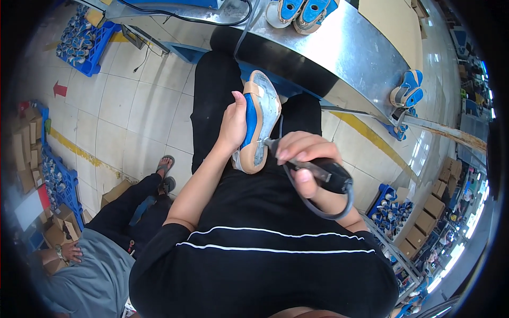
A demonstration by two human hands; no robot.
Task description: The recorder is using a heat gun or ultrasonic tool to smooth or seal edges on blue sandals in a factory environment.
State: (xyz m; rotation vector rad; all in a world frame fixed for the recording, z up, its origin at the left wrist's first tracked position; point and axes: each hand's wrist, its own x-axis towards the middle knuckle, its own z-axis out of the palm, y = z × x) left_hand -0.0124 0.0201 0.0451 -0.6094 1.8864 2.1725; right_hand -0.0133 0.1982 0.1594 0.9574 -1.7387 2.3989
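Note:
In front of my lap, my left hand [234,123] is closed around the side of a blue and tan shoe [270,108], its thumb laid along the edge. The shoe's underside faces up, grey and patchy inside a tan rim. My right hand [310,149] grips a black corded hand tool [335,177]; a grey cord loops from its rear end. The narrow front end of the tool is at the shoe's underside, near the end closest to me. Whether the tip touches the surface I cannot tell for certain.
Ahead stands a metal workbench [344,45] with blue and tan shoes [307,15] on it and another shoe [408,89] by its right edge. Blue crates [96,59] of shoes stand on the floor. At lower left is another person [98,265] in grey; cardboard boxes [424,222] line the right.

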